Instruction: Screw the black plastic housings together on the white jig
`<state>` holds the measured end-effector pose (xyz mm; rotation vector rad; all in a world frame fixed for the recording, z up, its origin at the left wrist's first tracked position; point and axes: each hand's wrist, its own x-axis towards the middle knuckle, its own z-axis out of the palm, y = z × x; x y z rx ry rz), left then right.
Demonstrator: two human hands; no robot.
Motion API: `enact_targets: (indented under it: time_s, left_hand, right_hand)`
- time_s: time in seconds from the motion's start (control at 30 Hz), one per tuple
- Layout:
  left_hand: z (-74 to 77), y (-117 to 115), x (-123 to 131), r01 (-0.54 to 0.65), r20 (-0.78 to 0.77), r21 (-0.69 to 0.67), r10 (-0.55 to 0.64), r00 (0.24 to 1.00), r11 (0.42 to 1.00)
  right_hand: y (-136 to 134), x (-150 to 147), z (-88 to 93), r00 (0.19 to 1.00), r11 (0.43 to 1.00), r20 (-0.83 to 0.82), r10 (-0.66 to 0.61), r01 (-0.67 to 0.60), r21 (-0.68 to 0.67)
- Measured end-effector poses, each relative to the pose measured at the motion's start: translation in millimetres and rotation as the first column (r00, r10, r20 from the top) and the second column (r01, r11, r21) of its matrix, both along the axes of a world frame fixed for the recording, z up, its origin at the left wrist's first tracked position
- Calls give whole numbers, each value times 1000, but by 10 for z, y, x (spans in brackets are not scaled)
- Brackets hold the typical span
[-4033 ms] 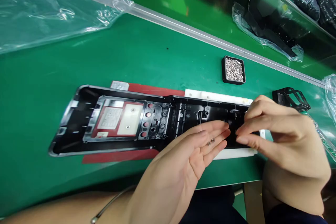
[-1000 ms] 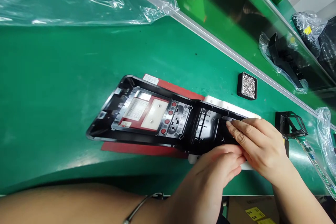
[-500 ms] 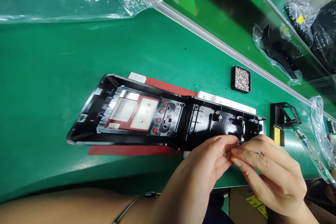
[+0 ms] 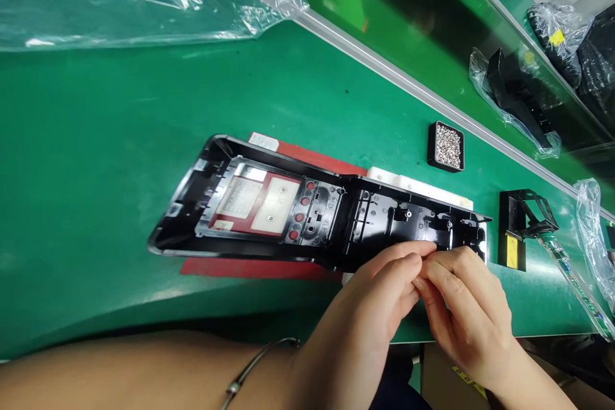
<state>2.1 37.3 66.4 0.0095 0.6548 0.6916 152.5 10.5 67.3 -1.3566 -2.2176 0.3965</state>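
A long black plastic housing (image 4: 269, 250) lies with its inner side up, with a rectangular window at its left part and several posts at its right part. Beneath it are a red board (image 4: 211, 267) and a white block (image 4: 418, 184). My left hand (image 4: 379, 288) is at the housing's near right edge, fingers curled and thumb against the forefinger. My right hand (image 4: 466, 307) meets it there, fingertips pinched together against the left fingers. Whatever is between the fingers is hidden.
Behind the housing stands a small black box (image 4: 431, 147) full of tiny silver metal parts. Right of it is a black holder (image 4: 509, 214) with a clear-handled tool (image 4: 576, 285). Clear plastic film (image 4: 144, 6) lies at the back left. A raised shelf runs along the back.
My right hand has moved left, its fingertips closing in against my left hand. A tiny light-coloured piece seen among the left fingers earlier is now hidden. The whole view has shifted slightly.
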Motion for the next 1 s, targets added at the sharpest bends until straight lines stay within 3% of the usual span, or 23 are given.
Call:
enact_targets:
  time_s: [0.33, 0.47, 0.53, 0.6, 0.7, 0.77, 0.8, 1.0]
  left_hand:
    - [-26, -81, -40, 83, -81, 21, -81, 993, 996]
    - [-4, -78, -15, 112, 11, -18, -112, 994, 993]
    - [-16, -107, 12, 193, 10, 12, -193, 981, 981]
    - [-50, -161, 33, 383, -81, 43, -379, 922, 923]
    - [-117, -245, 37, 698, -201, 74, -675, 710, 712]
    - [-148, -269, 29, 793, -243, 130, -756, 607, 595]
    - [-154, -267, 25, 812, -264, 149, -769, 583, 565]
    - [-114, -183, 14, 809, -307, 155, -751, 585, 567]
  right_hand:
    - [6, -155, 152, 998, 999, -60, -18, 20, 31]
    - [-8, -69, 269, 998, 998, -52, -44, 47, 46]
    - [25, 21, 336, 998, 996, -20, -62, 63, 66]
    - [101, 95, 368, 999, 999, 16, -35, 34, 37]
    - [239, 132, 319, 992, 992, 81, 99, -92, -83]
    - [304, 114, 258, 977, 981, 134, 167, -151, -118]
    - [324, 96, 233, 970, 978, 156, 185, -167, -123]
    - [379, -64, 283, 925, 975, 307, 224, -213, -71]
